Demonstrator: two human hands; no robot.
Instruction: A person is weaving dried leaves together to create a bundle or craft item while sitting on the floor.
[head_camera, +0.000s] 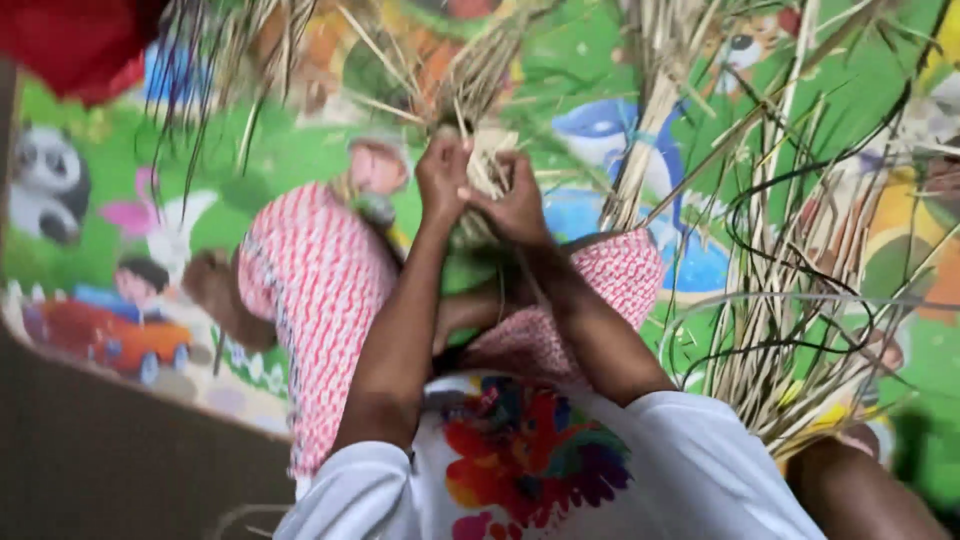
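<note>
We work seated on a glossy play mat (120, 260) printed with bright cartoon animals and a little car, our knees in red-and-white patterned cloth. Both hands meet in front of us, touching each other. Our left hand (442, 180) and right hand (518, 205) are both clamped on a bundle of dry straw (490, 110), a sheaf of thin, stiff, pale tan stalks, rough and fibrous. The bundle is pinched at its lower end between our fingers, and its long axis runs away from us, up the picture, the stalks fanning out loosely at the far end. The picture is blurred here, so we cannot tell how the strands are bound.

To the right lies a larger heap of straw stalks (790, 300), long and straight, mostly pointing away from us too, with dark thin cords looped across it. A red cloth (75, 40) shows at the upper left corner.
</note>
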